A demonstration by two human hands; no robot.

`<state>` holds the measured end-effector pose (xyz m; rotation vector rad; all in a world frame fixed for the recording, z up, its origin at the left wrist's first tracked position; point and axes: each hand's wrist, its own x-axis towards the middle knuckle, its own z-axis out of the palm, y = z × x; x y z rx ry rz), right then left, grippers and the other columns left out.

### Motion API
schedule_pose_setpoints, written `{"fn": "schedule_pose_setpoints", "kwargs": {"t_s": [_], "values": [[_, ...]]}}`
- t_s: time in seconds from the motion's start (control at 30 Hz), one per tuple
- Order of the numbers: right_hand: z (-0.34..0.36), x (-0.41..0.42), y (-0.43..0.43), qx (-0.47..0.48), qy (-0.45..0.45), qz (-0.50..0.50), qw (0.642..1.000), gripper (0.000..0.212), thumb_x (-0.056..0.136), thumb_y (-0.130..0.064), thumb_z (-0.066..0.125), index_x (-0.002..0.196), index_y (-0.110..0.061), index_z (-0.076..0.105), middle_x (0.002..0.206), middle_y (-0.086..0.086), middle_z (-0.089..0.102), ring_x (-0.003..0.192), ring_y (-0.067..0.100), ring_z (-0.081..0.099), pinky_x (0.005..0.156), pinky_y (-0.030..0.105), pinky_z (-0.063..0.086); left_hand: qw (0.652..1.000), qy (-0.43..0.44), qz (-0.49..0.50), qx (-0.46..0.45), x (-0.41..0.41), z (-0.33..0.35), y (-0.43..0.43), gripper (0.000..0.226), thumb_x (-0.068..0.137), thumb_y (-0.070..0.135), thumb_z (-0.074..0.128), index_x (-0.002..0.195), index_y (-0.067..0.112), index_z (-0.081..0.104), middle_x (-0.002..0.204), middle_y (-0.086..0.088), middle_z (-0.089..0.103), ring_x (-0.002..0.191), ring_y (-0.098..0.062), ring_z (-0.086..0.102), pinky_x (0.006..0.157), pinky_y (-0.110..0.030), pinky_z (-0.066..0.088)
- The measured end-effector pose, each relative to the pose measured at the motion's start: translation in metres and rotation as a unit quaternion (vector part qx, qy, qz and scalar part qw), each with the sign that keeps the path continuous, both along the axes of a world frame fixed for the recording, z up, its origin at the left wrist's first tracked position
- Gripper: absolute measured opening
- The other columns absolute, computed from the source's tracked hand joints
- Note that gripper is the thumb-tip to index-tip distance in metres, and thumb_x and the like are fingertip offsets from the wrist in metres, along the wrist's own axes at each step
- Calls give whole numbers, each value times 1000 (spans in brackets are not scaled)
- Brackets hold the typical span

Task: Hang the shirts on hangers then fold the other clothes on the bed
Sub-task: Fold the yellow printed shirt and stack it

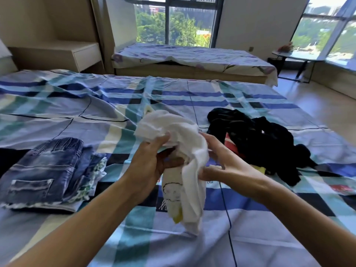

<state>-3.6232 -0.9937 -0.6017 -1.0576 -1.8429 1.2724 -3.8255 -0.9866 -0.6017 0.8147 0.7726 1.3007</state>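
Now both hands are up over the plaid blue bedsheet (57, 105), working a crumpled white cotton garment with a line-drawn print (185, 164). Left hand (152, 160) has fingers clamped on the bunched top; right hand (217, 160) pinches the cloth at three o'clock, fingers curled. It looks light, limp and floppy, so seams or shoulders seem the best grip. Folded blue denim shorts (40, 170) lie at nine o'clock, a black clothing heap (258, 139) at two.

Faded denim shorts (41, 170), soft white cotton garment (185, 151), matt checked bedsheet (77, 105)
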Motion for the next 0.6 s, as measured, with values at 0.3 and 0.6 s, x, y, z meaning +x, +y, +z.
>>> {"fn": "schedule_pose_setpoints", "kwargs": {"t_s": [0.3, 0.6], "values": [[5, 15, 9, 65, 99, -230, 966, 8, 98, -11, 62, 98, -12, 70, 85, 4, 73, 76, 13, 68, 67, 31, 55, 941, 292, 102, 137, -9, -6, 4, 28, 80, 11, 82, 103, 19, 69, 94, 3, 76, 85, -10, 72, 68, -29, 59], [31, 64, 22, -12, 140, -387, 911, 30, 107, -28, 44, 89, -18, 65, 90, 10, 65, 82, 28, 61, 76, 38, 52, 869, 423, 149, 212, -28, -5, 18, 10, 91, 3, 67, 92, 10, 61, 85, -1, 69, 62, -5, 67, 57, -34, 54]]}}
